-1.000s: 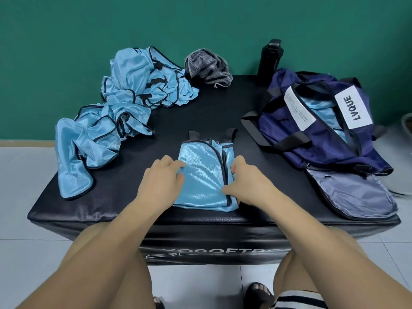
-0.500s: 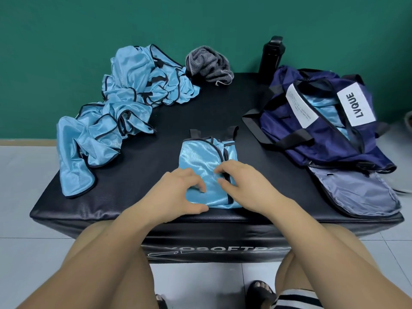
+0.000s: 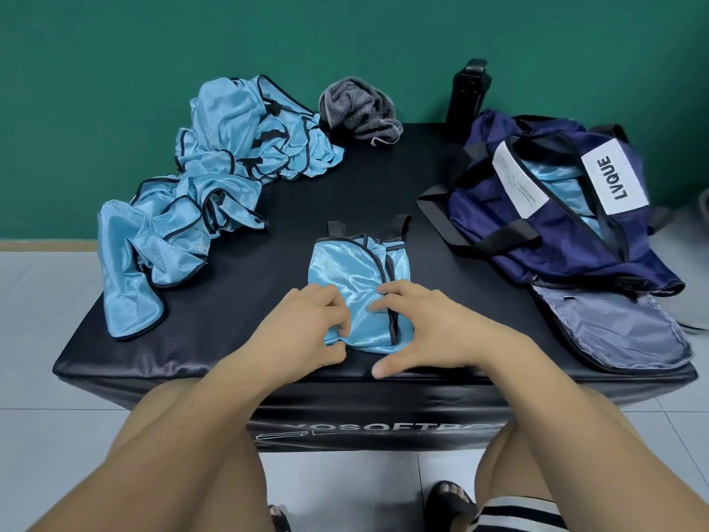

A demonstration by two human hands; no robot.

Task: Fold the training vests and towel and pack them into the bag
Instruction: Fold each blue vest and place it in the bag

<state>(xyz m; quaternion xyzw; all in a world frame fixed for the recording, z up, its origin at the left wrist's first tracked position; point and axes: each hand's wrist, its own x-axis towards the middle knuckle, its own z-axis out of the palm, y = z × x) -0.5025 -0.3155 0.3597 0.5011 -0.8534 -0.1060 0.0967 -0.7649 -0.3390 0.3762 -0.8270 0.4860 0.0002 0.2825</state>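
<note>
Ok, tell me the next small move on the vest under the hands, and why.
Probably fold the near edge away, up toward the black straps. The folded vest lies as a narrow strip, the left hand pinches its near edge, the right hand presses beside it, and the open bag waits at right.

A flat, deep green wall (image 3: pixel 153 40) filled the upper part of the view, evenly lit and without hard shadows. Along its foot at the left ran a narrow beige strip (image 3: pixel 42 245), and below that lay a floor (image 3: pixel 42 339) of large pale grey tiles with thin dark joints. A low, black, padded tabletop (image 3: pixel 383 178) with a slightly glossy, leather-like skin stood against the wall. Its front face carried white lettering (image 3: pixel 368 430), partly hidden, so the full word could not be read.
</note>
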